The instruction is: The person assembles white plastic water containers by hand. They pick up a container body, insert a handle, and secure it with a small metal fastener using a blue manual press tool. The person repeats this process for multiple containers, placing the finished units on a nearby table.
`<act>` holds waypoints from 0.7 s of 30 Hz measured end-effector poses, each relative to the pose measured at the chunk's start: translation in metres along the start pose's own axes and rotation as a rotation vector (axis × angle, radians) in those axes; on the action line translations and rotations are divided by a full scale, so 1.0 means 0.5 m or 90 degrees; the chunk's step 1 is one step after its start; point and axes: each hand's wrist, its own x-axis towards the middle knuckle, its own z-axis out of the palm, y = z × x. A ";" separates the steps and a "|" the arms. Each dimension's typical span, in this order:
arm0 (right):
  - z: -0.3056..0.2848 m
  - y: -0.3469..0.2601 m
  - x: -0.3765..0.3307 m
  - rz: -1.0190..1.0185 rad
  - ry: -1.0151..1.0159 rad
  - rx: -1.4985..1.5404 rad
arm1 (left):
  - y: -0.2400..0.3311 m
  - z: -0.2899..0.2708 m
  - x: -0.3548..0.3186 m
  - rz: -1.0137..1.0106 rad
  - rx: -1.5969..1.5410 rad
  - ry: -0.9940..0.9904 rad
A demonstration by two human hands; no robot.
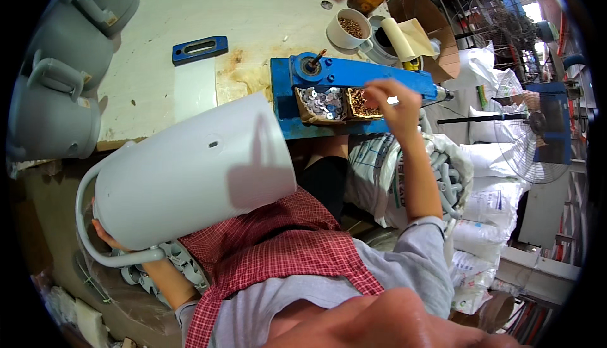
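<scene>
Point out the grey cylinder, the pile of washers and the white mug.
Grey cylinder point(190, 171), head view: middle of its side wall.
Pile of washers point(323, 103), head view: middle of the heap.
White mug point(334, 33), head view: outer wall.

A gray tub point(196, 171) with a looped handle point(126, 259) slants on its side by the surface point(145, 82); small coppery fasteners point(358, 104) sit in an open box point(365, 118).

Grey cylinder point(186, 167) blocks the near side; bench point(253, 6) beyond seems passable.
</scene>
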 end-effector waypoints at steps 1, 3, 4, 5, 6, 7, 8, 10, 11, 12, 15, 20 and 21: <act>0.000 0.053 -0.017 -0.138 0.013 -0.169 | -0.005 -0.015 0.007 0.024 0.034 -0.023; 0.007 0.062 -0.027 -0.257 0.068 -0.322 | -0.004 -0.037 0.015 0.061 0.080 -0.047; 0.006 0.074 -0.033 -0.255 0.060 -0.361 | -0.008 -0.045 0.017 0.069 0.083 -0.051; 0.012 0.088 -0.035 -0.255 0.055 -0.394 | -0.002 -0.029 0.013 0.065 0.055 -0.041; 0.013 0.104 -0.034 -0.257 0.053 -0.434 | -0.002 -0.013 0.009 0.059 0.020 -0.032; 0.017 0.137 -0.035 -0.227 0.048 -0.465 | 0.002 0.001 0.002 0.068 0.037 -0.028; 0.016 0.181 -0.039 -0.195 0.039 -0.499 | 0.002 0.014 -0.009 0.073 0.052 -0.020; 0.021 0.234 -0.043 -0.165 0.023 -0.526 | 0.000 0.014 -0.014 0.069 0.058 -0.023; 0.026 0.244 -0.038 -0.171 0.019 -0.518 | 0.000 0.006 -0.009 0.064 0.045 -0.033; 0.029 0.254 -0.035 -0.176 0.015 -0.510 | 0.000 0.000 -0.004 0.058 0.032 -0.044; 0.029 0.268 -0.027 -0.166 -0.010 -0.554 | 0.002 0.003 -0.008 0.062 0.057 0.017; 0.029 0.281 -0.028 -0.201 0.027 -0.555 | -0.005 0.007 -0.010 0.026 0.010 0.016; 0.028 0.272 -0.024 -0.240 0.043 -0.547 | -0.003 0.008 -0.011 0.019 0.004 0.019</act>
